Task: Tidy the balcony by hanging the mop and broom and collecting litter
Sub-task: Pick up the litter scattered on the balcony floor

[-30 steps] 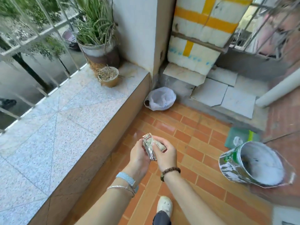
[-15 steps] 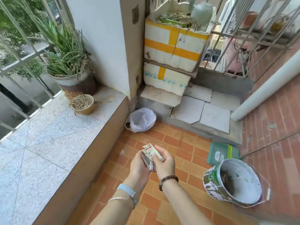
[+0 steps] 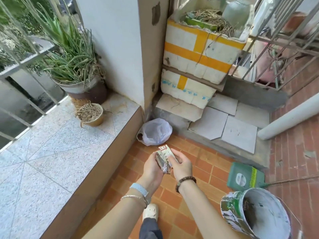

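Both hands (image 3: 170, 165) grip wrapper (image 3: 164, 158) (crumpled) above floor.

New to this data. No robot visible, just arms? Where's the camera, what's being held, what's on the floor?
There is no robot here. A person works bare-handed, and one wide-angle camera worn on their head looks down at the hands. The left hand and right hand together hold crumpled wrappers, which are litter. On the tiled floor ahead sits an open white plastic bag. To the right are a green dustpan and a paint-stained bucket. Potted plants stand on the stone ledge at left.
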The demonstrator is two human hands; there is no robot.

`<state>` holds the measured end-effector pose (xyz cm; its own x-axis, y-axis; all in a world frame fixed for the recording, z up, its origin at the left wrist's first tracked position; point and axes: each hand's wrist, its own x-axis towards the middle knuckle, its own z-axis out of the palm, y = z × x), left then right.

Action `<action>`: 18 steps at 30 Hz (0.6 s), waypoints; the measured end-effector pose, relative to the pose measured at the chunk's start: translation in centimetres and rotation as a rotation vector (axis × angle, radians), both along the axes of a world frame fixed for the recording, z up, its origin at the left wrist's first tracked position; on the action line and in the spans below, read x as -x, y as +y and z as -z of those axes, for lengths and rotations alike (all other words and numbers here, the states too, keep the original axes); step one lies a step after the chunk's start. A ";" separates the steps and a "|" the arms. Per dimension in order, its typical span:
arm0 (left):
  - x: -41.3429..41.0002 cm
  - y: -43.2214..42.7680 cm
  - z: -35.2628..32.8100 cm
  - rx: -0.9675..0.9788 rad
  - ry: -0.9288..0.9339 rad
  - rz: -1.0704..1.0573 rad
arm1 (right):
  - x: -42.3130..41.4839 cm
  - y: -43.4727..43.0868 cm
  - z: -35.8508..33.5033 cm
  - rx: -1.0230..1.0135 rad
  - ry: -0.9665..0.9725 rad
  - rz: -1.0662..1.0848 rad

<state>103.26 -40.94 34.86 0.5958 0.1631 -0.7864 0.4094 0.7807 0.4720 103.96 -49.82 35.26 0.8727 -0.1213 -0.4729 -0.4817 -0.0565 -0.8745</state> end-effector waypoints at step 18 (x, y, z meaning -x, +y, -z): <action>-16.7 3.5 7.2 0.004 0.083 -0.058 | -18.1 2.2 7.0 -0.033 0.099 -0.172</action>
<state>119.98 -37.43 27.68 0.5181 0.1919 -0.8335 0.4013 0.8060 0.4351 122.03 -47.58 28.23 0.8283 0.0425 -0.5587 -0.5512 -0.1173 -0.8261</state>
